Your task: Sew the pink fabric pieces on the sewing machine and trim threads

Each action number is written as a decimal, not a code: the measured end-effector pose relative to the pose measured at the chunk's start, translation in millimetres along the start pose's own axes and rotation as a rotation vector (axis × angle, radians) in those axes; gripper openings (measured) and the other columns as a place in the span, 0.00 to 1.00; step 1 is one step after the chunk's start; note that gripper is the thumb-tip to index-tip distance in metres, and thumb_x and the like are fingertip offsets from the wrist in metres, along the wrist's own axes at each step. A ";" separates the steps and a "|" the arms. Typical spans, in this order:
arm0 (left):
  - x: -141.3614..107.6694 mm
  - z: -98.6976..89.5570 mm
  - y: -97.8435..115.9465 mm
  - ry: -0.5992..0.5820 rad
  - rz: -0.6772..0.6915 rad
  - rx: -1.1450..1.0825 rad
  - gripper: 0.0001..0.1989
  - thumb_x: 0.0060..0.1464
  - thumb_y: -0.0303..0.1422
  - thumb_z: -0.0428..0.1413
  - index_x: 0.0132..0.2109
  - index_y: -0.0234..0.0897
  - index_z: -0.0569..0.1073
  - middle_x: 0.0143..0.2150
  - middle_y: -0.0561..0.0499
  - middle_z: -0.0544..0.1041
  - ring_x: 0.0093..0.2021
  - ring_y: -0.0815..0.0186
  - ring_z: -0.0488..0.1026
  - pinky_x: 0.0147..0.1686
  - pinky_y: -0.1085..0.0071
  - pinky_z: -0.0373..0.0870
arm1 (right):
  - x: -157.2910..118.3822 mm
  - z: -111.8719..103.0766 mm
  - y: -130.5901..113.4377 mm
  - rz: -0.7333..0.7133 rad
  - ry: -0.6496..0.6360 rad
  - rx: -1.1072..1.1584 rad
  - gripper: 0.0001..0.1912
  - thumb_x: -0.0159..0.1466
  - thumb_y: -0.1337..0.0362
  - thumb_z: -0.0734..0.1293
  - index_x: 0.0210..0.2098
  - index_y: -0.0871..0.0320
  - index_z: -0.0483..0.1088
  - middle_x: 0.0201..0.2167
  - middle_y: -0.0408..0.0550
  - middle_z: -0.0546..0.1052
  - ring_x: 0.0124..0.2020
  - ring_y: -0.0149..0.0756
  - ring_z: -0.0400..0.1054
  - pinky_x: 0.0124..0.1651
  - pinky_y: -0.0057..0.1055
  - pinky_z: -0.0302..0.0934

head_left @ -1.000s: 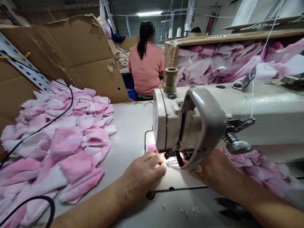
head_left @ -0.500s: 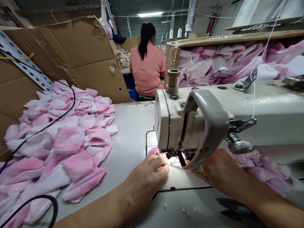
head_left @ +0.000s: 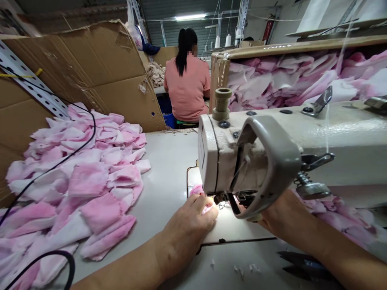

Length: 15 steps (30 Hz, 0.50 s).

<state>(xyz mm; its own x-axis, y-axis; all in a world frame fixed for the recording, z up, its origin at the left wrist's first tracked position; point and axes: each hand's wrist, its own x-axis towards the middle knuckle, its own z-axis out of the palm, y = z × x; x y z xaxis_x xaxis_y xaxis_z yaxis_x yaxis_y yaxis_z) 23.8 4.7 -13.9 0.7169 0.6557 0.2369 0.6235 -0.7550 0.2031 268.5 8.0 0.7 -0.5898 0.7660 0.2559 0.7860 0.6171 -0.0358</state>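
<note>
Your left hand [head_left: 192, 217] pinches the cloth [head_left: 197, 189]; your right hand [head_left: 276, 211] is part-hidden, grip cannot be told. Cloth seems light, soft, limp: best held near its edge.

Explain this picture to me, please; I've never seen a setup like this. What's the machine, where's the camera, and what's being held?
There is no robot: the camera sits on a person's head, looking forward and down at their bare hands. The big pale machine is a sewing machine. The left hand pinches a piece of pink cloth near the lit needle area. The right hand is on the machine's other side; its fingertips are mostly hidden, so its grip is unclear. On the table lie a large pile of pink-and-white fabric pieces, white scraps and what look like black scissors. Ahead, a co-worker sits facing away.
</note>
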 end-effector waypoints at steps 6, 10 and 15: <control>3.2 4.6 -7.0 -0.023 0.009 0.088 0.10 0.54 0.18 0.47 0.36 0.35 0.69 0.39 0.46 0.67 0.42 0.60 0.64 0.47 0.62 0.68 | -1.7 12.2 6.5 0.011 0.039 -0.062 0.15 0.63 0.65 0.62 0.22 0.57 0.73 0.18 0.46 0.72 0.19 0.32 0.62 0.25 0.29 0.48; 3.6 4.5 -9.0 0.007 0.011 0.065 0.09 0.54 0.20 0.48 0.36 0.35 0.69 0.36 0.48 0.67 0.39 0.61 0.64 0.43 0.63 0.69 | 1.6 6.9 4.1 0.073 0.083 -0.095 0.14 0.62 0.65 0.62 0.21 0.57 0.72 0.17 0.46 0.73 0.17 0.33 0.62 0.23 0.30 0.43; 4.2 -1.1 -6.4 -0.006 0.057 0.037 0.08 0.55 0.21 0.49 0.39 0.34 0.70 0.38 0.46 0.69 0.40 0.60 0.66 0.44 0.62 0.70 | 6.4 -6.8 -1.9 0.045 0.115 -0.031 0.16 0.61 0.70 0.60 0.18 0.56 0.69 0.12 0.44 0.69 0.14 0.32 0.60 0.22 0.30 0.37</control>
<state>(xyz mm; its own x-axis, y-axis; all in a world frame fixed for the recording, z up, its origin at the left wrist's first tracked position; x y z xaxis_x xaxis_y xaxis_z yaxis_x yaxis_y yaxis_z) 22.4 12.3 -13.2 0.7532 0.6120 0.2410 0.5929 -0.7904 0.1539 264.5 10.5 9.0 -0.5299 0.7661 0.3638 0.8176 0.5754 -0.0205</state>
